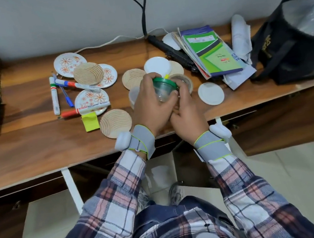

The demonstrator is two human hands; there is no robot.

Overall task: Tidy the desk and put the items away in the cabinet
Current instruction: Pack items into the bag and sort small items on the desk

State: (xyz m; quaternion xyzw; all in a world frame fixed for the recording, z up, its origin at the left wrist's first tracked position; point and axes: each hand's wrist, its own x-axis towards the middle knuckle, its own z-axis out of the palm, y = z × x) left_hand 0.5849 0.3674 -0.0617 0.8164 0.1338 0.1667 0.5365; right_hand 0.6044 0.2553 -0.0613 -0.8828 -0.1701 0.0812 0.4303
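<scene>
Grasping the clear jar (163,91) with green lid (164,79) in the left hand (150,107), with fingers curling round its side. Clasping it also with the right hand (188,113) from 4 o'clock. Holding it just above the desk (36,137) middle, with markers (54,95) at 9 o'clock and notebooks (213,52) at 2 o'clock.

- The left hand (150,105) reaches in from the near left, its fingers and thumb curled round a small clear plastic jar with a green lid (163,87).
- The right hand (187,113) lies against the left hand, its fingers wrapped round the jar's right side.
- A grey fabric band (142,142) wraps the left wrist and a second grey band (211,145) the right.
- Checked sleeves (116,183) cover both forearms.
</scene>
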